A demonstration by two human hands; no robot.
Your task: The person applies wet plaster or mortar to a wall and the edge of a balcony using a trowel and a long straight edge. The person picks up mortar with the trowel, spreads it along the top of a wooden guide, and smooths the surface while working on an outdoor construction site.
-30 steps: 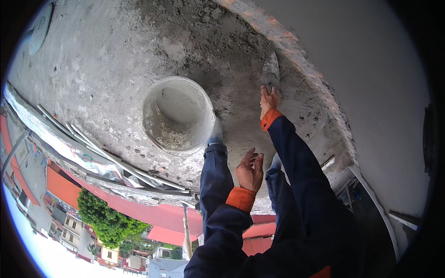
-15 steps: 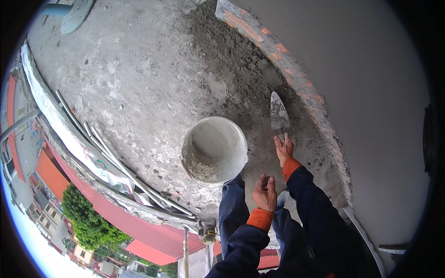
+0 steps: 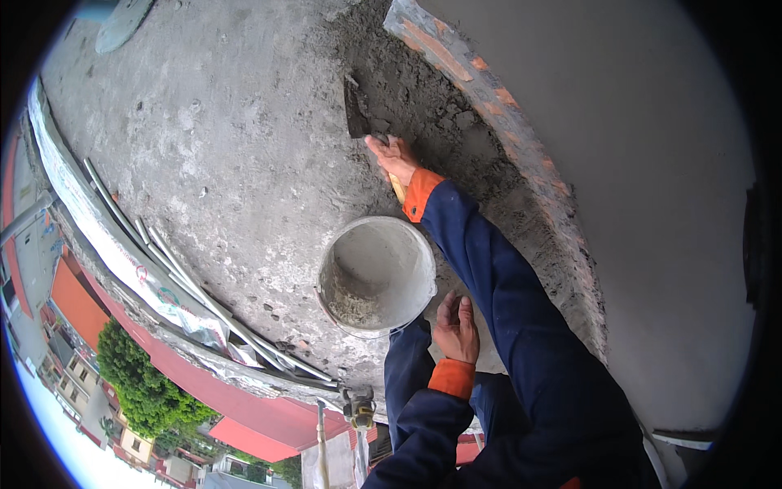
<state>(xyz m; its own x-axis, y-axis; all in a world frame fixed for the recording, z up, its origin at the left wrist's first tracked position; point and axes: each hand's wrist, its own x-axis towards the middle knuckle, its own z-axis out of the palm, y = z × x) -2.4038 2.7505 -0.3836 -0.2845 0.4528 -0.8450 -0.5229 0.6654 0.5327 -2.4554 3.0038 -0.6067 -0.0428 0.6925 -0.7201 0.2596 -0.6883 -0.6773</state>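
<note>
My right hand (image 3: pixel 395 158) is closed round the wooden handle of a trowel (image 3: pixel 356 112). Its blade, seen nearly edge-on, touches the floor beside a strip of loose, damp grey mortar (image 3: pixel 456 134). Nearer to me is my left hand (image 3: pixel 457 332), empty, with the thumb apart from loosely bent fingers. It hovers by the right front side of a round bucket (image 3: pixel 417 253). The bucket stands upright, its inside coated with grey cement, and its wire handle hangs down at the front.
A low brick edge (image 3: pixel 497 102) borders a smooth grey plastered surface (image 3: pixel 652 179) on the right. Pale pipes (image 3: pixel 216 306) and white plastic sheeting (image 3: pixel 138 273) lie along the left edge, with rooftops and a tree (image 3: pixel 147 383) beyond. A power tool (image 3: pixel 358 410) sits near my legs.
My right hand has swung the trowel forward and left, from beside the brick edge to the far side of the bucket. My left hand has risen slightly and turned.
</note>
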